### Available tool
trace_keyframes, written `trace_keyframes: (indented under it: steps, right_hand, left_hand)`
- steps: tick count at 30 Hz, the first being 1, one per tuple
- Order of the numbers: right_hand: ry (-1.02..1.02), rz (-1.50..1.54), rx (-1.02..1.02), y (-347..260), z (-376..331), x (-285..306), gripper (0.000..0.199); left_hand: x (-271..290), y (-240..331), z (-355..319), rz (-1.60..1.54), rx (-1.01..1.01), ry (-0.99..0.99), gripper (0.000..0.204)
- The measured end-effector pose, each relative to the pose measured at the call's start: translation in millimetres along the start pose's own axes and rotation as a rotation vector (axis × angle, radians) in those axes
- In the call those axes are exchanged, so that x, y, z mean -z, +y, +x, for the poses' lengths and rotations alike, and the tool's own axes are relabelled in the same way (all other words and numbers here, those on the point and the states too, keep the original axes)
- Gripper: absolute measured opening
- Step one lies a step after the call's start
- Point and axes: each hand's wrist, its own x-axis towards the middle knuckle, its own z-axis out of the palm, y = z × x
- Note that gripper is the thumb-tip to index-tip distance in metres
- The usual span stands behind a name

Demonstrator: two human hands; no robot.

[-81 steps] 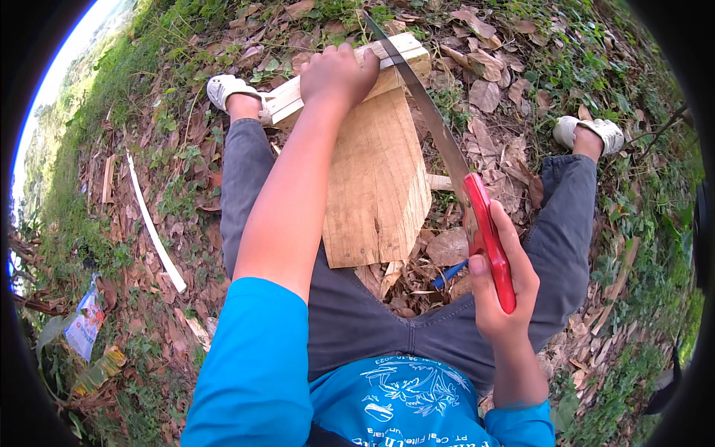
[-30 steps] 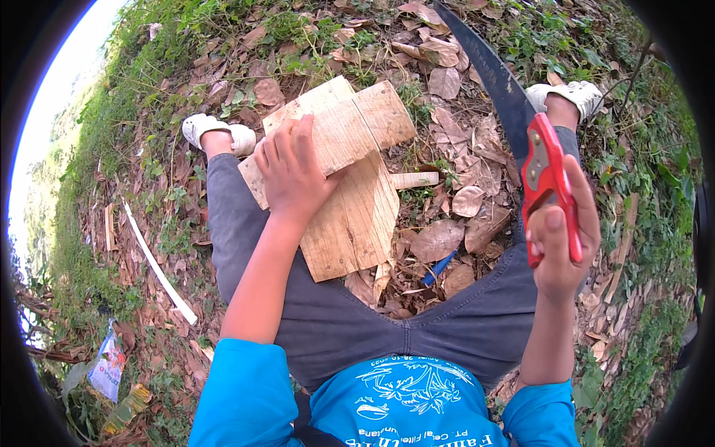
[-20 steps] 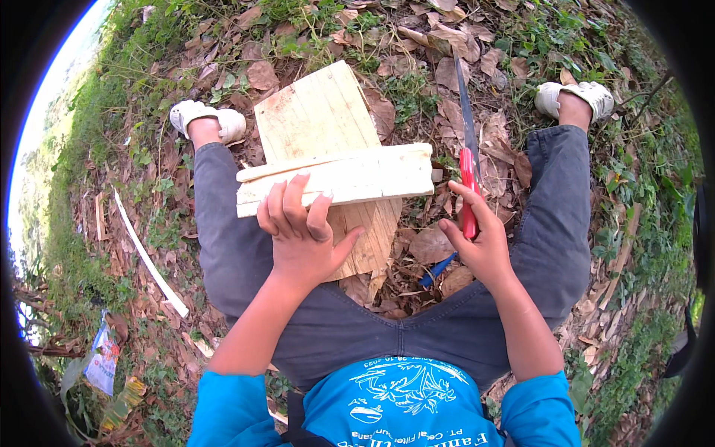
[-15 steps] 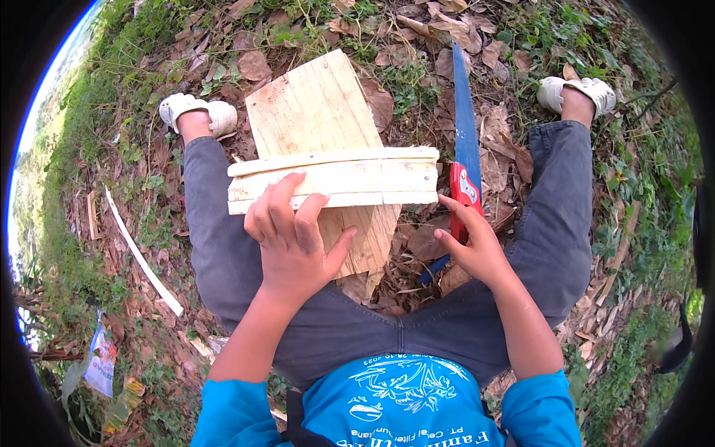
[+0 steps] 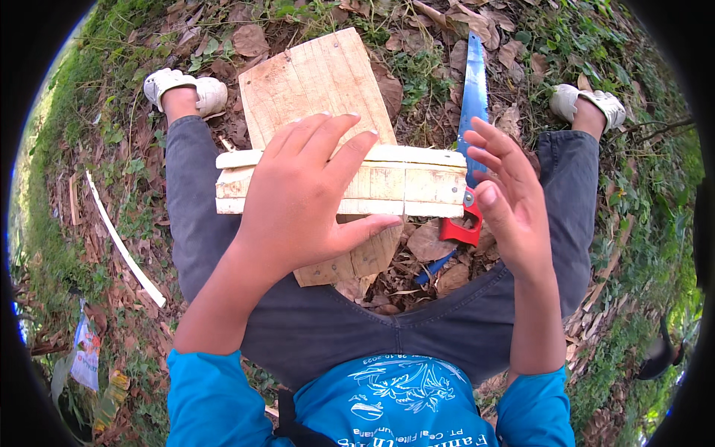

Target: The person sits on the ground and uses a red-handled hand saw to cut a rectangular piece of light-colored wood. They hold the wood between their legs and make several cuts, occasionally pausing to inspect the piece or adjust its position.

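Observation:
A long narrow piece of pale wood (image 5: pixel 376 183), built of thin strips, lies crosswise over a wider wooden board (image 5: pixel 316 86). My left hand (image 5: pixel 305 190) is spread over the left half of the wooden piece, fingers stretched out; whether its palm presses down I cannot tell. My right hand (image 5: pixel 514 194) is raised just past the right end of the wood, fingers apart and nothing in it. Behind that hand lies a handsaw (image 5: pixel 475 97) with a blue blade and a red handle, partly hidden by the fingers. A thin line crosses the wooden piece toward its right end.
My legs in grey trousers (image 5: pixel 205 194) stretch out on both sides of the wood. Dry leaves and green plants cover the ground. A thin pale strip (image 5: pixel 123 242) lies at the left, with a plastic packet (image 5: pixel 86 354) nearer me. A blue object (image 5: pixel 436 268) lies below the saw handle.
My left hand has flattened and spread further over the wood. My right hand has lifted away from the wood's right end and turned upward. The wood looks slightly larger in view.

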Motion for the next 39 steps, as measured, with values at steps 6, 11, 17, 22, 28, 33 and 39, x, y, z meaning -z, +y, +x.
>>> trace_keyframes:
  steps: [6,11,17,22,28,33,39]
  right_hand:
    - [-0.128,0.126,-0.141,13,8,-27,0.085]
    - [-0.185,0.257,-0.151,21,-1,-23,0.091]
    - [-0.249,-0.042,0.157,39,-7,-12,0.09]
    - [-0.244,-0.021,0.104,40,-8,-10,0.09]
    - [-0.23,0.017,0.1,42,-8,-11,0.091]
    - [-0.233,0.051,0.122,45,-6,-12,0.097]
    - [-0.119,0.265,-0.025,39,4,-25,0.094]
  left_hand:
    - [-14,8,-11,0.034,0.084,0.04,0.08]
    - [-15,21,-21,0.081,0.072,0.041,0.074]
    - [-25,40,-44,0.172,0.031,0.117,0.042]
    - [-28,41,-46,0.139,0.005,0.165,0.025]
    - [-32,38,-49,0.092,-0.001,0.219,0.017]
    - [-27,37,-46,0.052,-0.011,0.182,0.038]
    - [-15,24,-10,0.085,0.128,0.016,0.07]
